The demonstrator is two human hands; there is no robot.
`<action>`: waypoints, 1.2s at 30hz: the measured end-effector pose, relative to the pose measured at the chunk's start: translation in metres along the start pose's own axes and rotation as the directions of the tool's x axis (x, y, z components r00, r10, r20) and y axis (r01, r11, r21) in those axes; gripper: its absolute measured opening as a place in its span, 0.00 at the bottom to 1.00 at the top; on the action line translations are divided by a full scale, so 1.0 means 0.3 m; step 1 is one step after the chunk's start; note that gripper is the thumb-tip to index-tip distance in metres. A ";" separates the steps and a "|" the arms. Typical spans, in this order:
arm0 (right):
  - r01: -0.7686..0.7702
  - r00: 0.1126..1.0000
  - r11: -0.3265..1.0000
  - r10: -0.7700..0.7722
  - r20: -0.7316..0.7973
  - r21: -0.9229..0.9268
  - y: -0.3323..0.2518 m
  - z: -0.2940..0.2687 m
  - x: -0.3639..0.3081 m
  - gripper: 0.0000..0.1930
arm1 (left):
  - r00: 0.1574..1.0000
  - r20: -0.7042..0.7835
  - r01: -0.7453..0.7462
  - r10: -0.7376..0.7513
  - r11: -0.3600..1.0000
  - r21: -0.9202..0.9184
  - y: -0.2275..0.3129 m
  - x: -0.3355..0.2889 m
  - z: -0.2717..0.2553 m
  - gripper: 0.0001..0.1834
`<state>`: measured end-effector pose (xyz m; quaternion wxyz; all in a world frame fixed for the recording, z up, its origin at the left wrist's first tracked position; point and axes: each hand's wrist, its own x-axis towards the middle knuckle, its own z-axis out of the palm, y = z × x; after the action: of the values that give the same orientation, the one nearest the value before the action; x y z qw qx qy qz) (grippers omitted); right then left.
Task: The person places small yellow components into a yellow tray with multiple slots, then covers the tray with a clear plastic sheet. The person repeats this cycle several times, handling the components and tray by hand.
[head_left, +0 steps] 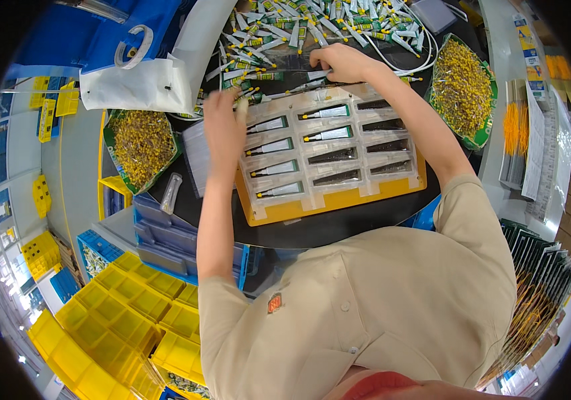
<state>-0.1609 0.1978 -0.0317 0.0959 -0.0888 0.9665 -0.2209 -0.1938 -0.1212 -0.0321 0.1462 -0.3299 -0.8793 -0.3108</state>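
A clear plastic tray with slanted compartments lies on a yellow base in front of me. Small silver-and-green tubes with yellow caps fill the left column and the upper middle compartments; the lower middle and right-hand ones show only dark bottoms. My left hand is at the tray's far left corner, among loose tubes; its fingers are smeared by motion. Past the tray's far edge my right hand reaches to the heap of loose tubes, fingers curled inward. What its fingertips hold, if anything, is hidden.
Clear bags of small yellow pieces stand at the left and right of the black table. A white cable curves by the heap. At lower left are stacked yellow bins; a tape roll is at upper left.
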 end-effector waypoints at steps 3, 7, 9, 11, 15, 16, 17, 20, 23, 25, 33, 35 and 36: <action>0.027 0.968 0.992 -0.056 -0.246 -0.120 -0.037 -0.004 -0.047 0.16 | 0.973 0.156 0.145 -0.169 0.977 0.155 -0.071 0.159 0.064 0.11; 0.029 0.904 0.862 0.194 -0.382 0.506 -0.156 -0.004 -0.312 0.13 | 0.965 0.179 0.205 -0.191 0.977 -0.060 -0.018 0.166 0.030 0.12; 0.041 0.935 0.774 0.193 -0.296 0.632 -0.232 0.040 -0.455 0.12 | 0.986 0.113 0.151 -0.123 0.945 -0.289 0.088 0.057 -0.028 0.11; 0.078 0.947 0.864 0.091 -0.307 0.497 -0.275 0.090 -0.521 0.10 | 0.994 0.111 0.029 0.023 0.894 -0.448 0.203 -0.061 -0.076 0.12; 0.201 0.925 0.955 -0.113 -0.362 0.217 -0.275 0.153 -0.469 0.07 | 0.932 0.215 -0.106 0.292 0.787 -0.607 0.380 -0.247 -0.075 0.14; 0.267 0.909 0.939 -0.170 -0.381 0.219 -0.250 0.148 -0.423 0.07 | 0.915 0.185 -0.169 0.358 0.757 -0.631 0.398 -0.272 -0.058 0.14; 0.234 0.875 0.958 -0.132 -0.465 0.168 -0.214 0.134 -0.358 0.07 | 0.893 0.228 -0.195 0.388 0.790 -0.581 0.407 -0.291 -0.041 0.14; 0.066 0.743 0.994 0.013 -0.669 0.093 -0.078 0.075 -0.117 0.08 | 0.842 0.245 -0.323 0.481 0.812 -0.486 0.416 -0.327 -0.011 0.14; -0.330 0.683 0.935 0.144 -0.716 -0.127 0.031 0.065 0.093 0.10 | 0.834 0.283 -0.324 0.474 0.835 -0.445 0.442 -0.312 0.002 0.15; -0.412 0.754 0.908 0.290 -0.589 -0.081 0.082 0.057 0.135 0.13 | 0.845 0.226 -0.348 0.484 0.820 -0.455 0.481 -0.270 0.014 0.18; 0.011 0.853 0.807 0.300 -0.426 0.590 0.129 -0.066 -0.425 0.15 | 0.852 0.421 -0.185 0.312 0.931 -0.316 0.510 -0.090 0.065 0.19; 0.017 0.872 0.933 0.162 -0.462 0.360 0.127 -0.069 -0.547 0.09 | 0.765 0.520 -0.176 0.380 0.900 -0.400 0.461 -0.090 0.062 0.14; 0.003 0.901 0.961 0.118 -0.417 0.278 0.127 -0.067 -0.585 0.08 | 0.770 0.493 -0.197 0.405 0.886 -0.420 0.445 -0.098 0.064 0.13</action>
<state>-0.0009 0.2773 -0.0053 -0.1016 0.0049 0.9264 -0.3625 -0.0835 -0.0445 -0.0004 -0.1333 -0.5660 -0.7483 -0.3192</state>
